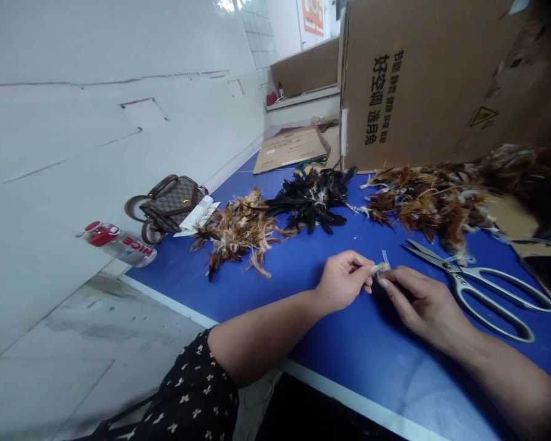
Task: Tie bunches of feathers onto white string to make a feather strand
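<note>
Small pale piece (384, 267) at both hands' fingertips, near 4 o'clock from view centre.
Piece: tiny, straw-coloured, with a translucent strip (385, 256) rising toward 12 o'clock; remainder covered by fingers, so shape and material cannot be made out. Left hand (344, 280) pinches it, thumb against forefinger, other fingers curled. Right hand (425, 303): thumb and forefinger nearly together at its 4 o'clock side; cannot tell whether they grip it. Right forearm (509, 370) cut off by frame edge. From piece: scissors (459, 283) at 3 o'clock, black feathers (313, 199) at 10:30, brown feathers (429, 205) at 1 o'clock, their far right blurred and dark.
</note>
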`<state>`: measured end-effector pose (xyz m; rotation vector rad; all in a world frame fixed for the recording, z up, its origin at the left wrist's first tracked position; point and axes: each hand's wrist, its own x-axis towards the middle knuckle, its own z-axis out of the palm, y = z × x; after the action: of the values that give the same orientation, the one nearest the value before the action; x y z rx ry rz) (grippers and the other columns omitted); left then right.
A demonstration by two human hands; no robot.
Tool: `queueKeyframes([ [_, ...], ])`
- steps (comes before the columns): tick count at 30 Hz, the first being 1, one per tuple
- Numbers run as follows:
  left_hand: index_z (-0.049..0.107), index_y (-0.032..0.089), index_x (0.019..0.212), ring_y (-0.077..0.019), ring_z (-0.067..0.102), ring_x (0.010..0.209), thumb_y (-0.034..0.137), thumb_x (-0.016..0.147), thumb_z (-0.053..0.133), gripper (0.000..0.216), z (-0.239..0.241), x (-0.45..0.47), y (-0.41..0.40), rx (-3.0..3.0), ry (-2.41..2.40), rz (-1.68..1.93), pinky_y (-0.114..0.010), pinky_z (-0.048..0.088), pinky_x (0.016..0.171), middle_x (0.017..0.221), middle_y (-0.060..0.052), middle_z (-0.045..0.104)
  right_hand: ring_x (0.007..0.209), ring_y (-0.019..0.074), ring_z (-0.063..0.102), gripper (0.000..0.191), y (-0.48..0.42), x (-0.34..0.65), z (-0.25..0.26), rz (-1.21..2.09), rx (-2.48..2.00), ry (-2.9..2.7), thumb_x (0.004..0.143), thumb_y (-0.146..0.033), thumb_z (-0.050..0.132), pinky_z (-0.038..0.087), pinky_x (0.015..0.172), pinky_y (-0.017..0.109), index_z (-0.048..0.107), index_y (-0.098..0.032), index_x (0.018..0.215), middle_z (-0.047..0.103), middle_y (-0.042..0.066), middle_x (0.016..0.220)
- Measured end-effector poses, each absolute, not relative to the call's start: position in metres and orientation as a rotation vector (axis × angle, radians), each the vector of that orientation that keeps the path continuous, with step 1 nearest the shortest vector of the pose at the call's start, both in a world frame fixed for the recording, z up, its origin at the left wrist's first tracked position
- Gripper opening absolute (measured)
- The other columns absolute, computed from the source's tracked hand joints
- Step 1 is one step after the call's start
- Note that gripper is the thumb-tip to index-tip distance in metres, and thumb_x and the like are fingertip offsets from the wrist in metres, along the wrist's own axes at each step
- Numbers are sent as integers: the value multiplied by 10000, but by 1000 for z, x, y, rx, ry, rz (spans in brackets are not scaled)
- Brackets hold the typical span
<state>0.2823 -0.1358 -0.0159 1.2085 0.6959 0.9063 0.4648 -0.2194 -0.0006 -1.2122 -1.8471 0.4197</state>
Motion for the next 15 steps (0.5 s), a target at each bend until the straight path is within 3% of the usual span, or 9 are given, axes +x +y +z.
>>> queueKeyframes([
  [3,712,151,875,-102,636,613,582,815,947,495,-24,283,-137,1341,709,972,-270,556,638,762,-23,733,856,232,748,198,-221,465,-5,380,-1197,-1882,1146,-363,599,604,797,371,774,-289,1090,803,71,961],
  [7,757,159,827,-155,734,825,449,911,883,327,-23,279,-136,1587,649,1093,-317,611,833,914,-91,807,775,231,745,230,-223,466,-5,389,-1270,-1795,1134,-425,622,596,725,364,773,-286,1030,814,67,917],
  [15,827,173,845,-210,793,970,380,954,861,236,-10,270,-128,1824,506,1092,-384,634,996,985,-121,847,616,179,659,316,-221,468,-1,440,-1361,-1692,1108,-518,647,525,603,314,809,-266,1007,782,30,774],
])
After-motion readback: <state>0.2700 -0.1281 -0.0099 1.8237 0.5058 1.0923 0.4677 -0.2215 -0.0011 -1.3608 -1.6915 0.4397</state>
